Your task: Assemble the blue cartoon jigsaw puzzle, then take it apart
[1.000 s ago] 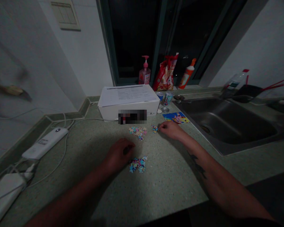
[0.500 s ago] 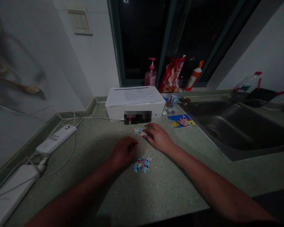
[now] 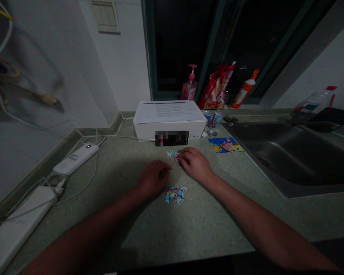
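Note:
Two small heaps of colourful jigsaw puzzle pieces lie on the speckled green countertop (image 3: 149,233). My right hand (image 3: 196,163) rests at the right side of the far heap (image 3: 172,154), fingertips drawn together over pieces at its edge. Which piece is under them is partly hidden. My left hand (image 3: 154,176) hovers between the heaps, to their left, with thumb and fingers curled together. Anything in that pinch is too small to make out. The near heap (image 3: 176,194) is untouched, closer to me.
Behind the far heap, a phone (image 3: 172,138) leans against a white box (image 3: 172,130). A cartoon picture card (image 3: 226,145) lies left of the metal sink (image 3: 292,152). Cans (image 3: 217,119) stand beside the box. Left are a power bank (image 3: 76,158), cables and a power strip (image 3: 23,225).
The view has shifted slightly. My right hand's thumb and fingers have closed together at the far heap. My left hand stays curled in nearly the same place.

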Demonstrator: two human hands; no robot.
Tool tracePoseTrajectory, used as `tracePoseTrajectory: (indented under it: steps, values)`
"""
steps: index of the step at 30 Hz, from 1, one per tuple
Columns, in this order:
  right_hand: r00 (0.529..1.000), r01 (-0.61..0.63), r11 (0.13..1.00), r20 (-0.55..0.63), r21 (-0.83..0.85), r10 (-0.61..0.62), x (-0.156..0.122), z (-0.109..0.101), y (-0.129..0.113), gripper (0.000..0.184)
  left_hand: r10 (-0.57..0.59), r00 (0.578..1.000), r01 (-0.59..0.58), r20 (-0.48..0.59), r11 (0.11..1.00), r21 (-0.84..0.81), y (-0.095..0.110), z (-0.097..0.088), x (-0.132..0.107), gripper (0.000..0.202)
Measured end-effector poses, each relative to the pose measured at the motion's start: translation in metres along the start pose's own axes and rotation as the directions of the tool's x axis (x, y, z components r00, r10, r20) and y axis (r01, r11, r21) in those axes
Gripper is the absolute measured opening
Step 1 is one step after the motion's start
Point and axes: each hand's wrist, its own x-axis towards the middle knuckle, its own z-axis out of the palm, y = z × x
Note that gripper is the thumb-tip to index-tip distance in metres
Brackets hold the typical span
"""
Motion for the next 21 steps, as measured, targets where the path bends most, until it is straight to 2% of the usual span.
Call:
tracePoseTrajectory:
  steps: [3,6,9,11,15,19,21]
  values:
    - [0.99,-0.117,0.964,-0.047,0.24,0.132,-0.002,0.0,-0.005,0.013,-0.112,0.992,0.105,-0.053,0.989,-0.108,0.003,-0.001,0.002,0.017]
    - [0.96,-0.265,0.831,0.057,0.489,0.273,-0.007,0.005,-0.012,0.013,-0.256,0.966,0.234,-0.038,0.926,-0.296,0.009,-0.003,0.004,0.024]
    - [0.937,-0.343,0.726,0.17,0.596,0.304,-0.012,0.011,-0.019,0.016,-0.311,0.95,0.296,0.033,0.857,-0.421,0.014,-0.005,0.007,0.018]
    - [0.933,-0.357,0.705,0.197,0.613,0.301,-0.014,0.014,-0.022,0.016,-0.33,0.942,0.318,0.057,0.828,-0.462,0.016,-0.006,0.008,0.019]
    - [0.951,-0.306,0.755,0.211,0.58,0.224,-0.016,0.013,-0.027,0.015,-0.356,0.932,0.335,0.067,0.776,-0.534,0.017,-0.008,0.008,0.02]
    - [0.99,-0.124,0.877,0.119,0.465,0.077,-0.017,0.004,-0.033,0.012,-0.372,0.923,0.359,0.1,0.733,-0.578,0.016,-0.01,0.008,0.017]
    - [0.997,-0.025,0.923,0.073,0.384,-0.004,-0.018,-0.002,-0.036,0.018,-0.377,0.919,0.369,0.113,0.723,-0.585,0.016,-0.01,0.009,0.015]
